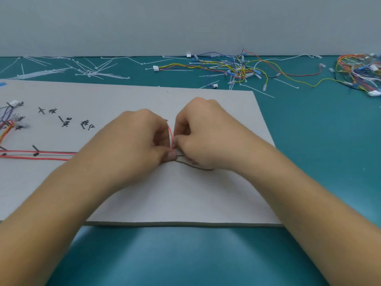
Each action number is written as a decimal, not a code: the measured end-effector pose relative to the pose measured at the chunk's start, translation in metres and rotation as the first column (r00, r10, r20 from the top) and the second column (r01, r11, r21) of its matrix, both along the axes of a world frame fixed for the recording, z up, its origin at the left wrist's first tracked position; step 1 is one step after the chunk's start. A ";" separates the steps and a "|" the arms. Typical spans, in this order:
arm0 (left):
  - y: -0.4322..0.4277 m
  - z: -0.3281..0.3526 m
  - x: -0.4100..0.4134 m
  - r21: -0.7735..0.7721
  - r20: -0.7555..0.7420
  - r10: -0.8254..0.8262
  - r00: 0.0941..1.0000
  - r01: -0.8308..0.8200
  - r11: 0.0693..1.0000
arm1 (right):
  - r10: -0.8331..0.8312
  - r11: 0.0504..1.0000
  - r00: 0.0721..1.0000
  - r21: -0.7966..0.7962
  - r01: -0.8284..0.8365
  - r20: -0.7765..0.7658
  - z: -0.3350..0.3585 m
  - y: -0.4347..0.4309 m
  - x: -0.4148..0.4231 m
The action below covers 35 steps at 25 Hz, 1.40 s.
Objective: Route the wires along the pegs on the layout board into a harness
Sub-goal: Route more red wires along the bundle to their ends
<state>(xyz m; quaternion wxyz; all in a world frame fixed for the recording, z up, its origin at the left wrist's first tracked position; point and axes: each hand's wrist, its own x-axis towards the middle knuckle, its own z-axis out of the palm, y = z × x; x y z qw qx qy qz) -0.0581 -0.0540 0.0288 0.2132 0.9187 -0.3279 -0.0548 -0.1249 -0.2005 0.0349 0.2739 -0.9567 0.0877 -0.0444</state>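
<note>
The left grip (140,139) and the right grip (204,131) met knuckle to knuckle over the middle of the layout board (185,199), both narrow, with fingers curled in. Each pinched the red wire (170,135), which rose as a thin arc in the gap between them and came down to the pinch point at the left thumb. A dark line (198,166) curved out along the board from under the right grip; I could not tell whether it was a wire or a drawn mark.

Left of the left wrist, two red strands (51,156) ran side by side across the board past small black pegs (35,149). Above them were handwritten marks (66,120), and at the board's left edge lay a cluster of coloured wires with white connectors (12,118).

The board lay on a teal desk (185,254). Behind it were scattered white cable ties (61,69), a tangle of loose wires (237,69) and, far right, another bundle (360,71).
</note>
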 end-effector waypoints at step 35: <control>0.001 -0.005 0.002 0.059 -0.072 0.007 0.997 -0.002 0.998 | 0.084 0.985 0.965 0.164 -0.043 -0.249 0.034 -0.114 -0.050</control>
